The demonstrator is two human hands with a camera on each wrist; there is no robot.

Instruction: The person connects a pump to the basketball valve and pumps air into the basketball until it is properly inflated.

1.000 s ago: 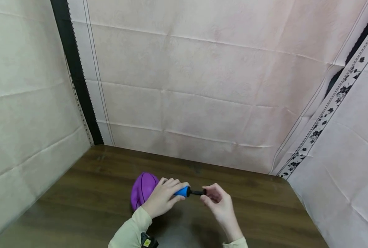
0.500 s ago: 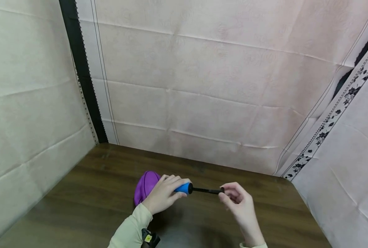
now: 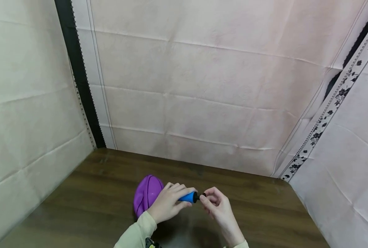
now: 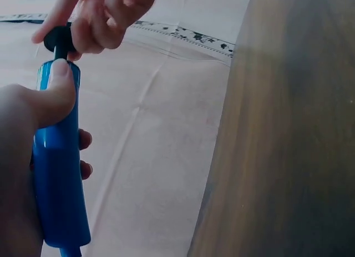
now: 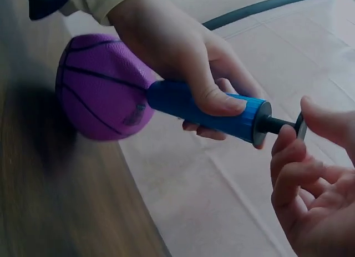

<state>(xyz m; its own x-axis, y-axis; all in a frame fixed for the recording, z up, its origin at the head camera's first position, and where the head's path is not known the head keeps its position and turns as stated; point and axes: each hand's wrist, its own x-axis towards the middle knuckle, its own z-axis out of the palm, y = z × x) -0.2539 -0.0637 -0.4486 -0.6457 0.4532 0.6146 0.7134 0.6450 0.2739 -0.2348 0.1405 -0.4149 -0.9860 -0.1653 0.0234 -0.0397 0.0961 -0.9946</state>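
A purple ball (image 3: 148, 194) with black seam lines sits on the table, partly behind my left hand (image 3: 168, 203). That hand grips the blue barrel of a hand pump (image 5: 183, 107), thumb along one side and fingers round the other. In the right wrist view the pump's far end meets the ball's surface. My right hand (image 3: 218, 210) pinches the black plunger handle (image 5: 300, 125) between thumb and fingers. Only a short stretch of the black rod shows between handle and barrel. The left wrist view shows the blue barrel (image 4: 58, 157) lengthwise, with the right hand beyond its top.
The dark wooden table (image 3: 94, 213) spreads under both hands. Pale cloth sheets (image 3: 184, 86) hang behind it and at both sides, the right one with a floral border (image 3: 323, 120). A dark device is strapped to the left wrist (image 3: 151, 243).
My right hand drew the plunger out to the right, then pushed it back left, so the rod is now mostly inside the barrel. The left hand keeps its grip on the pump.
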